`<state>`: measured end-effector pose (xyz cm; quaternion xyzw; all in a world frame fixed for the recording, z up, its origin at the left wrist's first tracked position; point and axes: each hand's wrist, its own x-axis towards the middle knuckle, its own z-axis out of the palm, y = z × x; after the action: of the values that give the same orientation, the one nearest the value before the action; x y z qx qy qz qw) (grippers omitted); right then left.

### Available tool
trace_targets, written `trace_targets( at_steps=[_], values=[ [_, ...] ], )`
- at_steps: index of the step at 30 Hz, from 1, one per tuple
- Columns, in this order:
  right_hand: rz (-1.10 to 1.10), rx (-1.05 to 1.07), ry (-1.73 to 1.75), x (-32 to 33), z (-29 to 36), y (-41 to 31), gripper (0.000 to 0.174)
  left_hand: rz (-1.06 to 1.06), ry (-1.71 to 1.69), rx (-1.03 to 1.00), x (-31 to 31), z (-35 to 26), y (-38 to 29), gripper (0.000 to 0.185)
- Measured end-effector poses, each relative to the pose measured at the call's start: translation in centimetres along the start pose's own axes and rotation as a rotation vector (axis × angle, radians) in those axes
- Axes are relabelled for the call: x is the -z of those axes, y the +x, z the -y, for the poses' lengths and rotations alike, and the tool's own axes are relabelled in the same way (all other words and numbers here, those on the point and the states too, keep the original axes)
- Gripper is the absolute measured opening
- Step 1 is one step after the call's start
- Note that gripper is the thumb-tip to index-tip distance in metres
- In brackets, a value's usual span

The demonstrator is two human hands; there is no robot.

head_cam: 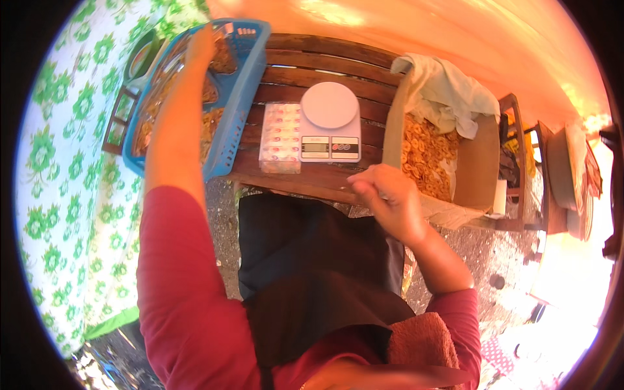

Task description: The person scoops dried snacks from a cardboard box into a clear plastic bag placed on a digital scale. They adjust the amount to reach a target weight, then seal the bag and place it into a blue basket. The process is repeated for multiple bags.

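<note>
My left hand (201, 43) reaches over the far part of a blue plastic basket (239, 102); it is blurred, and its fingers are hard to make out. Clear plastic packs of brown chips (212, 124) lie in that basket, partly behind my forearm. My right hand (394, 199) hovers by the table's front edge with fingers curled in and nothing visible in them. Just right of it is a cloth-lined box (475, 168) holding loose fried banana chips (426, 156). Between the hands sits a white digital kitchen scale (330, 122), its round platform bare.
A stack of printed plastic packets (281, 139) touches the scale's left side on the slatted wooden table (336, 183). Pale cloth (436, 92) drapes over the box's far side. A floral curtain (73, 146) hangs left, an orange sheet (414, 24) behind. Metal basins (560, 168) stand far right.
</note>
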<state>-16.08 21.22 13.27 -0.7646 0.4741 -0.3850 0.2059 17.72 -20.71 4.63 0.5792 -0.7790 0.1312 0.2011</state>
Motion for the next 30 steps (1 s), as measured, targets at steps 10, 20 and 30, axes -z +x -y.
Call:
trace_targets(
  at_steps=[10,20,30],
  values=[
    [-0.129,-0.577,-0.141,14.1,-11.6,2.0,0.024,-0.372,-0.22,-0.33,7.5,-11.0,0.8,0.03],
    [0.112,-0.646,-0.224,10.0,-16.5,1.0,0.022,-0.104,-0.647,-0.283,5.0,-23.1,-9.2,0.017],
    [-0.566,-0.805,-0.41,28.6,-24.0,-6.0,0.022,0.057,-0.783,-0.131,4.4,-22.2,-14.5,0.019]
  ],
)
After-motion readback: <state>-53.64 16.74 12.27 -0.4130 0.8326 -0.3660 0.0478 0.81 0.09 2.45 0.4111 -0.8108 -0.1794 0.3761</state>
